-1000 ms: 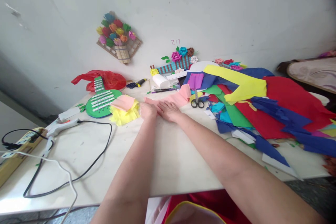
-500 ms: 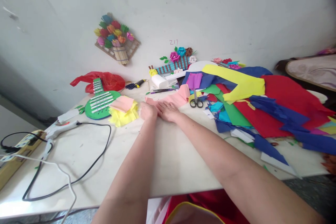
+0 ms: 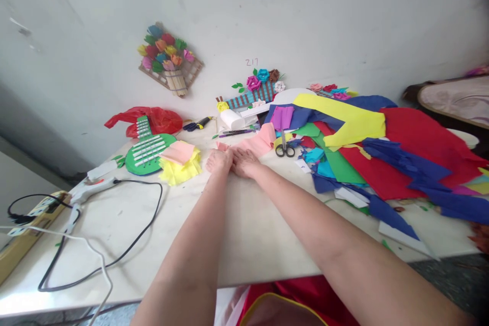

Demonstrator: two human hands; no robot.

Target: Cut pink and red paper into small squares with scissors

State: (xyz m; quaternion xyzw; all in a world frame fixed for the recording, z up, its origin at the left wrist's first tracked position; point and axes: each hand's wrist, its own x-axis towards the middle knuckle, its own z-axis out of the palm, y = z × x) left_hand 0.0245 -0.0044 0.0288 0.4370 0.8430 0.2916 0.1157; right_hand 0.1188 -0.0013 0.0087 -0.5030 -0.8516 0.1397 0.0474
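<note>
A strip of pink crepe paper (image 3: 263, 140) lies on the table, its left end under and between my two hands. My left hand (image 3: 220, 161) is closed on that end, with a bit of pink showing above its fingers. Beside it and touching it, my right hand (image 3: 245, 163) lies flat on the strip with fingers stretched out. Black-handled scissors (image 3: 285, 150) lie just right of the strip. To the left, a stack of cut yellow crepe paper (image 3: 179, 171) has a pink piece (image 3: 178, 152) on top.
A green paper guitar (image 3: 144, 159), a red plastic bag (image 3: 160, 118) and pliers (image 3: 197, 124) lie at the left. A glue gun (image 3: 93, 189) trails its cord near a power strip (image 3: 36, 229). Colored paper sheets (image 3: 410, 163) cover the right side. Pens (image 3: 237, 133) lie behind my hands.
My left hand has shifted slightly, and more pink paper stands up above its fingers. My right hand stays flat on the strip. The view has moved a little.
</note>
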